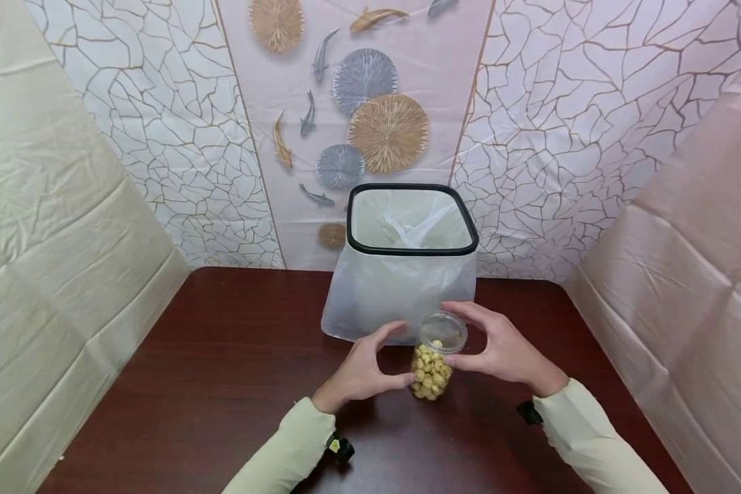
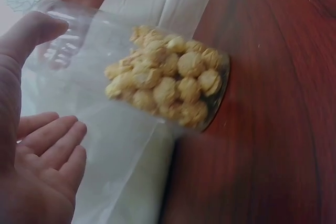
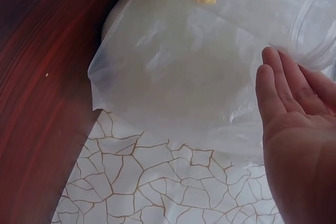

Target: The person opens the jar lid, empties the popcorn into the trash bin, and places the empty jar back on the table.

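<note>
A clear jar [image 1: 431,370], partly filled with yellow popcorn, is on the table between the two hands. Its round clear top [image 1: 444,333] faces up toward the head camera. To its left, the left hand [image 1: 366,367] has thumb and fingers spread wide, the thumb tip at the jar's side. In the left wrist view the fingers of that hand [image 2: 50,156] extend apart from the popcorn [image 2: 168,77]. The right hand [image 1: 500,343] spreads around the jar's top from the right, thumb close to the rim. The right wrist view shows its fingers [image 3: 286,90] nearly straight beside the rim; contact is unclear.
Behind the jar stands a white bin [image 1: 407,281] with a black rim, lined with a translucent plastic bag. Dark red wooden table [image 1: 234,363] surface extends on both sides. Patterned cloth [image 1: 358,103] hangs behind, with beige fabric [image 1: 685,261] along the sides.
</note>
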Motion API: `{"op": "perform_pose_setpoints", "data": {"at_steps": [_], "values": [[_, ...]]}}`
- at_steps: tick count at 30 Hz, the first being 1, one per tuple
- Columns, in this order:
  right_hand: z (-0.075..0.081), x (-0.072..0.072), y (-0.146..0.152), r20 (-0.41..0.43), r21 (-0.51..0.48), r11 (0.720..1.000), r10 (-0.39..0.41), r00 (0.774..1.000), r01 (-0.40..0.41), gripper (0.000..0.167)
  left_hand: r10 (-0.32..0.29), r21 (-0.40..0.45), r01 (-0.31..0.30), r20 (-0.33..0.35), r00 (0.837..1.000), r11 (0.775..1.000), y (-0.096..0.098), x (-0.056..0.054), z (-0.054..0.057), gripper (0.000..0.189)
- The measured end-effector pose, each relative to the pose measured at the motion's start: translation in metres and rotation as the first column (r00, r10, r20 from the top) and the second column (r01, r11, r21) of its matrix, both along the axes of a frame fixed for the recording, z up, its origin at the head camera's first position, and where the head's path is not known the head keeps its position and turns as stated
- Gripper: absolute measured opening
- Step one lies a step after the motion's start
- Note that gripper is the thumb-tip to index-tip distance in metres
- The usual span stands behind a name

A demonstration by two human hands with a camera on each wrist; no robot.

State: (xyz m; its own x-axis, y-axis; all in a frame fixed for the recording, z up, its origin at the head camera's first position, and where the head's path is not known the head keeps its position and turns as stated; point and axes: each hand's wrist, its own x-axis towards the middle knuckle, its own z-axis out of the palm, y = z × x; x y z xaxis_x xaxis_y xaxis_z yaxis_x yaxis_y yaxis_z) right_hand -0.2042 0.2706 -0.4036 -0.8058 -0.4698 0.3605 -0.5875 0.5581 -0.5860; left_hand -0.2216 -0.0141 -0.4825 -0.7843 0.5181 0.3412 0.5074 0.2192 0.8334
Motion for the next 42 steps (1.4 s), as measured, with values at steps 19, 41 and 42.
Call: {"op": "perform_pose_setpoints", "data": {"at_steps": [19, 41, 42], "values": [[-0.010, -0.005, -0.012, -0.081, -0.046, 0.999, 0.007, 0.997, -0.011, 0.073, 0.019, 0.094, -0.014, -0.056, 0.998, 0.995, 0.053, -0.002, -0.027, 0.081], [0.007, -0.001, -0.022, -0.083, -0.019, 0.997, 0.067, 0.994, -0.069, 0.073, 0.087, 0.107, -0.072, -0.140, 0.986, 0.992, 0.026, 0.006, -0.011, 0.082], [0.009, -0.001, -0.023, -0.092, -0.005, 0.997, 0.070, 0.993, -0.071, 0.073, 0.097, 0.103, -0.081, -0.157, 0.983, 0.991, 0.023, 0.007, -0.009, 0.082]]}}
